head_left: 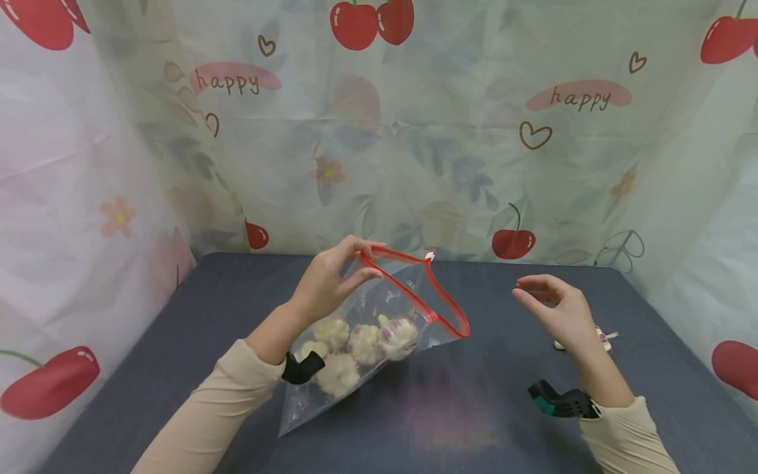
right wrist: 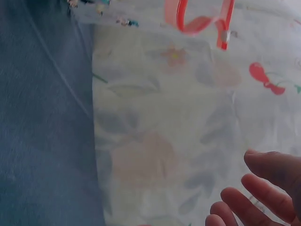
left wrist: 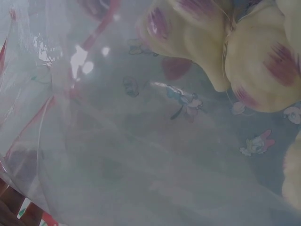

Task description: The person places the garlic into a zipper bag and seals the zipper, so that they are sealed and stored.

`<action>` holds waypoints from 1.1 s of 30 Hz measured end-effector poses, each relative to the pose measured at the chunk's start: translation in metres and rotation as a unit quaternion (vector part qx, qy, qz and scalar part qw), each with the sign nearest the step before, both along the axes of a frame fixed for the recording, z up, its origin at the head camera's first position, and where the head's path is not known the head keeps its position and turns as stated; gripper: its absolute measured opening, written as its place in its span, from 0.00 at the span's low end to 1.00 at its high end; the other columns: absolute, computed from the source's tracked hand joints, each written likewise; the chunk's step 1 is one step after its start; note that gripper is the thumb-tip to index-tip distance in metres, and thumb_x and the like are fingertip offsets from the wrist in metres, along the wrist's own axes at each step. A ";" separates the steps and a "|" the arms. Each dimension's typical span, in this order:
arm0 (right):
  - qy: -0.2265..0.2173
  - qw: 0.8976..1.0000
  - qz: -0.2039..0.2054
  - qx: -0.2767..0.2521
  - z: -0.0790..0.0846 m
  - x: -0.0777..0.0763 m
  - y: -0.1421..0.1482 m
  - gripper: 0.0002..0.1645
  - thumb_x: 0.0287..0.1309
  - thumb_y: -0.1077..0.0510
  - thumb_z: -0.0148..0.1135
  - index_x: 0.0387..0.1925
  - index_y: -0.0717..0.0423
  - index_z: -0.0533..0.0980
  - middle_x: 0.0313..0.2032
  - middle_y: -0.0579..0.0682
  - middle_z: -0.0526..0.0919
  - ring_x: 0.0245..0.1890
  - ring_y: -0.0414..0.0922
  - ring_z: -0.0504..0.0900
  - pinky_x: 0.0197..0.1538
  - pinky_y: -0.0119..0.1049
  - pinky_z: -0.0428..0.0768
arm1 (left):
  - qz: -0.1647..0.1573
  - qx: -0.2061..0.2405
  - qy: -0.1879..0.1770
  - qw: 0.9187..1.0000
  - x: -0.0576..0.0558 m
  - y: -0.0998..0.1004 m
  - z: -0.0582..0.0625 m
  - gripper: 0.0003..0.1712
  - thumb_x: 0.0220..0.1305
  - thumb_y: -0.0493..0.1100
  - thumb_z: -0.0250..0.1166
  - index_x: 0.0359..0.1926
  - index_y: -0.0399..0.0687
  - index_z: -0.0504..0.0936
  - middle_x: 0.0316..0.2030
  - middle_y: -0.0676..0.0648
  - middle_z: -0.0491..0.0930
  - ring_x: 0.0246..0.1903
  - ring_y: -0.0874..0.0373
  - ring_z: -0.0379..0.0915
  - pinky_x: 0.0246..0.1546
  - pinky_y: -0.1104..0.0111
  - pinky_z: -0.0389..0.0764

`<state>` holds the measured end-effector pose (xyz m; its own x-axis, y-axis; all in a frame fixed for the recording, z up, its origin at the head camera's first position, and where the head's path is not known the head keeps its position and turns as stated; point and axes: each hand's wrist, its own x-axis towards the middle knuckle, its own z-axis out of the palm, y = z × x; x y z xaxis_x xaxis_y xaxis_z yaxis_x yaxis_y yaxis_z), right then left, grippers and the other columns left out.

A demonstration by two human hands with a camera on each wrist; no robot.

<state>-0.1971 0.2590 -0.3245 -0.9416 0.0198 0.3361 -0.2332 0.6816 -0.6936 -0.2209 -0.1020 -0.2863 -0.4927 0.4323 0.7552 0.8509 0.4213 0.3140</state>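
Note:
My left hand [head_left: 328, 280] pinches the rim of a clear zip bag [head_left: 379, 309] by its red zip edge, in the head view. The bag hangs tilted with its mouth gaping toward the right, and a white slider sits on the zip. Several garlic bulbs [head_left: 364, 343] lie inside, cream with purple streaks; the left wrist view shows some garlic bulbs [left wrist: 188, 37] close up through the plastic. To the right of the bag, my right hand [head_left: 559, 306] is raised over the table with fingers gently bent and nothing between them. Partly hidden behind that wrist lies a small white-and-purple thing [head_left: 604, 339].
The dark table [head_left: 474, 388] reaches back to a hanging cloth [head_left: 391, 164] printed with cherries, hearts and the word "happy". Cloth also hangs on the left and right sides. A black wrist strap [head_left: 565, 401] is on the right wrist.

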 end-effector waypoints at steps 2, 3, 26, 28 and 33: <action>-0.009 1.000 -0.019 0.003 -0.003 -0.001 0.006 0.23 0.59 0.44 0.60 0.50 0.55 0.76 0.34 0.16 0.70 0.34 0.16 0.69 0.37 0.23 0.72 | -0.001 0.000 0.000 1.000 0.000 0.000 0.000 0.20 0.55 0.52 0.62 0.38 0.42 0.70 0.45 0.41 0.83 0.39 0.52 0.82 0.35 0.64 0.79; -0.011 1.000 -0.029 0.004 -0.005 -0.002 0.009 0.24 0.59 0.43 0.59 0.50 0.55 0.76 0.34 0.16 0.70 0.34 0.15 0.69 0.37 0.23 0.72 | -0.002 -0.001 -0.001 1.000 0.001 -0.001 0.000 0.19 0.55 0.51 0.63 0.38 0.42 0.70 0.45 0.41 0.83 0.39 0.52 0.82 0.34 0.65 0.79; -0.065 0.974 -0.217 -0.011 -0.044 -0.013 0.072 0.29 0.63 0.47 0.54 0.59 0.60 0.69 0.59 0.65 0.71 0.59 0.60 0.69 0.59 0.54 0.67 | -0.002 0.001 0.000 1.000 0.000 -0.001 -0.001 0.22 0.56 0.56 0.58 0.38 0.42 0.70 0.45 0.41 0.83 0.38 0.52 0.82 0.36 0.63 0.79; -0.079 0.973 -0.219 -0.005 -0.046 -0.013 0.077 0.31 0.63 0.48 0.54 0.61 0.63 0.66 0.60 0.68 0.69 0.61 0.64 0.65 0.60 0.58 0.63 | -0.002 0.001 0.000 1.000 0.000 -0.001 -0.002 0.22 0.56 0.57 0.57 0.38 0.42 0.70 0.45 0.41 0.83 0.38 0.52 0.82 0.36 0.63 0.79; -0.128 0.969 -0.209 0.019 -0.052 -0.013 0.086 0.38 0.64 0.45 0.52 0.65 0.67 0.59 0.63 0.73 0.61 0.62 0.68 0.59 0.60 0.61 0.60 | -0.001 0.000 0.000 1.000 -0.001 0.000 -0.002 0.23 0.56 0.57 0.57 0.38 0.42 0.70 0.45 0.41 0.82 0.38 0.52 0.82 0.35 0.64 0.79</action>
<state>-0.2101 0.3449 -0.3762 -0.9067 0.4097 0.1004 0.2454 0.7059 -0.6645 -0.2217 -0.1022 -0.2883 -0.4916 0.4335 0.7553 0.8519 0.4191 0.3140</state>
